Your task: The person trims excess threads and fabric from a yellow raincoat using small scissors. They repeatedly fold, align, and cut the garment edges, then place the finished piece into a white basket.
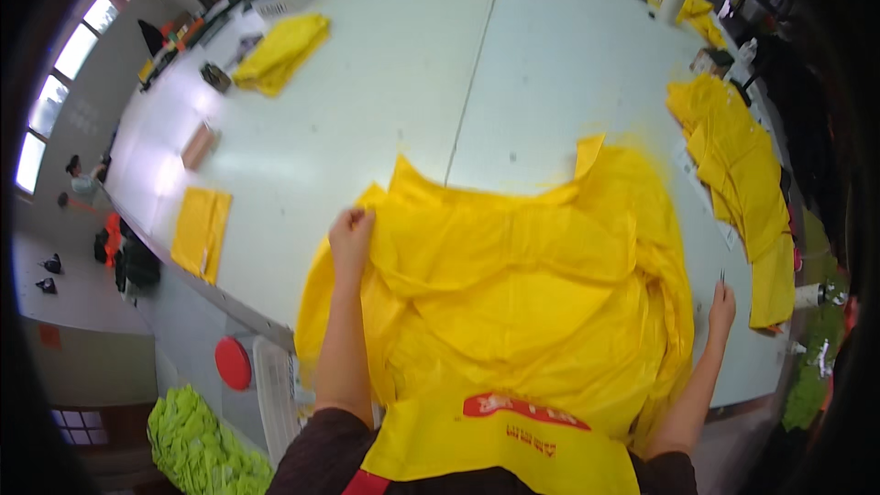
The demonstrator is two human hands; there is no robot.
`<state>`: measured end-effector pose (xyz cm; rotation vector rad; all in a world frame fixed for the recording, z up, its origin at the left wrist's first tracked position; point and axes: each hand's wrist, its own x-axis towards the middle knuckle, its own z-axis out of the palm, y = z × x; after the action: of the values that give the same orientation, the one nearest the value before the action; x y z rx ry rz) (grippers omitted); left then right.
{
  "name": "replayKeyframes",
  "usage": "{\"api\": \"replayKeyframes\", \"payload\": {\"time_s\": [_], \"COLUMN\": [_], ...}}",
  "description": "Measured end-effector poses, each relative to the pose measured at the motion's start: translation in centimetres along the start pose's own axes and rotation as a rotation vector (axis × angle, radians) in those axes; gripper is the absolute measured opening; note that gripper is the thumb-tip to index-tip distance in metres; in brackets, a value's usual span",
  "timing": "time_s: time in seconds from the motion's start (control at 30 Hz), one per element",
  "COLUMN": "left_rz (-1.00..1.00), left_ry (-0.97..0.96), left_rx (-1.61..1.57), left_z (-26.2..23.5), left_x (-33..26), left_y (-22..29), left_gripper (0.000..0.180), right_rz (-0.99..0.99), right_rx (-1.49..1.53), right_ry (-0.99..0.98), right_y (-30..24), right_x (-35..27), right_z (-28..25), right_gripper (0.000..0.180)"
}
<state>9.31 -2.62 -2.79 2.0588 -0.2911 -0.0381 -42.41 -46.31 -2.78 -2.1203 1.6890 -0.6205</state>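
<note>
A yellow jacket (504, 284) with a stand-up collar lies spread on the table in front of me, its sleeves at both sides. My left hand (351, 236) is closed on its upper left edge, near the shoulder. My right hand (722, 307) is off the jacket, beyond its right side, closed on a small tool with thin dark points (722, 277). The tool's exact kind is too small to make out. Nearest my body, a yellow panel (422, 445) bears a red printed patch; I cannot tell whether it belongs to the jacket.
The pale table (367, 110) has a seam running away from me. Folded yellow garments (280, 53) and a flat yellow piece (202, 234) lie left, with a brown block (198, 146). More yellow garments (733, 165) line the right edge. A red stool (233, 363) and lime-green cloth (197, 435) are lower left.
</note>
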Motion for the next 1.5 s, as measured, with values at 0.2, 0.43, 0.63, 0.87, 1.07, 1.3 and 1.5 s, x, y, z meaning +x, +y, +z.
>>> {"api": "replayKeyframes", "payload": {"time_s": [0.2, 0.43, 0.63, 0.87, 1.07, 1.3, 1.5], "left_rz": [-0.224, 0.488, 0.821, 0.412, 0.807, 1.070, 0.816], "left_ry": [0.037, 0.250, -0.736, -0.448, -0.329, -0.495, -0.946], "left_rx": [-0.530, -0.043, 0.586, 0.638, 0.138, 0.298, 0.395], "left_z": [2.1, 1.2, 3.7, 3.1, 10.6, 18.2, 15.7], "left_x": [-0.2, -10.4, -12.9, -9.1, -13.4, -16.1, -17.3], "left_y": [-2.1, 0.8, 1.7, 0.5, 5.4, 7.5, 6.6], "left_gripper": [0.034, 0.020, 0.038, 0.064, 0.020, 0.056, 0.049], "right_rz": [0.052, -0.425, -0.879, -0.761, -0.302, -0.146, -0.897], "right_rx": [-0.243, 0.317, -0.083, -0.136, 0.471, 1.023, 0.116], "right_ry": [-0.072, 0.068, -0.370, -0.475, -0.123, -0.215, -0.625], "right_y": [8.6, -13.9, -18.4, -16.6, -14.8, -19.5, -22.9], "right_x": [-1.4, -11.4, -18.5, -17.9, -14.5, -11.3, -15.2], "right_z": [2.7, 2.3, 10.4, 11.1, 12.0, 12.4, 13.2], "right_gripper": [0.030, 0.034, 0.059, 0.066, 0.062, 0.059, 0.048]}}
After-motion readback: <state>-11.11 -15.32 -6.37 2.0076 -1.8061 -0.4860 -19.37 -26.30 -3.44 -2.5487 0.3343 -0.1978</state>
